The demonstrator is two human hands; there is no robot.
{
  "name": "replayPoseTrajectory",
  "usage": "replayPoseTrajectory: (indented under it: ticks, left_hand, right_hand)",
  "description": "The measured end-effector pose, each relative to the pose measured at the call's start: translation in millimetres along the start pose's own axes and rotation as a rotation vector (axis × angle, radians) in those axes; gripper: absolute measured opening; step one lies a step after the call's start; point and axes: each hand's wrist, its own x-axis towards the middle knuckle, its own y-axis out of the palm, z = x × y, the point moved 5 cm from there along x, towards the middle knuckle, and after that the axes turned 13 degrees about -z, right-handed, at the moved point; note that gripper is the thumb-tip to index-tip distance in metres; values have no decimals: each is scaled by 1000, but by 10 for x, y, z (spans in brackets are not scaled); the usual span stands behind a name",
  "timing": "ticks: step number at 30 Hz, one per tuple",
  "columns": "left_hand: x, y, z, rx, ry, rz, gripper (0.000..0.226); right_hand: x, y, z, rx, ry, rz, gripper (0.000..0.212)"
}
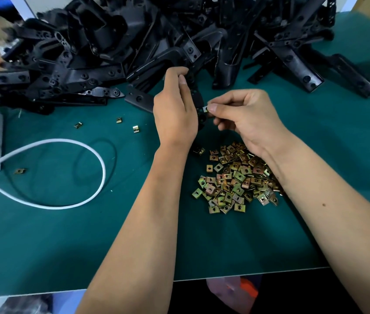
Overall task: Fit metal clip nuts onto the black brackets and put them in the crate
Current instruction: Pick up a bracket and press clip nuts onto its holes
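Observation:
My left hand (175, 109) grips a black bracket (196, 98) upright above the green mat, fingers curled round its upper part. My right hand (245, 118) pinches a small metal clip nut (205, 109) against the bracket's right edge. A pile of brass-coloured clip nuts (234, 177) lies on the mat under my right wrist. A big heap of black brackets (157, 37) covers the back of the table. No crate is in view.
A white cable (84, 200) loops across the left of the green mat (66, 245). A few loose clip nuts (135, 129) lie left of my hands, one more (20, 171) inside the cable loop. The table's front edge (247, 274) runs below my arms.

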Motion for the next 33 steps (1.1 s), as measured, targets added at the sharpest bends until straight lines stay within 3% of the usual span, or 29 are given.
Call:
replayPoseTrajectory:
  ticks: [7, 12, 19, 24, 26, 28, 30, 33]
  left_hand:
    - [-39, -10, -83, -7, 47, -46, 32]
    - [-70, 1, -157, 18, 103, -59, 33]
    - [-99, 14, -202, 119, 117, -62, 29]
    - [-54, -9, -118, 196, 33, -74, 33]
    - [7, -89, -43, 204, -3, -152, 34]
    - [65, -182, 44, 214, -54, -224, 35]
    - [86, -228, 109, 213, -114, -248, 38]
    - [67, -229, 141, 195, -166, -240, 37]
  right_hand:
    - [-45, 47, -20, 51, 107, 36, 15]
    - [-58, 49, 26, 56, 59, 78, 30]
    - [-35, 41, 96, -185, -144, 98, 36]
    - [-2, -49, 144, -347, -190, 116, 39]
    - [0, -86, 240, -422, -286, 203, 25]
    - [-75, -32, 296, -536, -388, 424, 11]
    - [-197, 71, 233, -688, -395, 651, 10]
    - [-268, 167, 86, -898, -333, 765, 17]
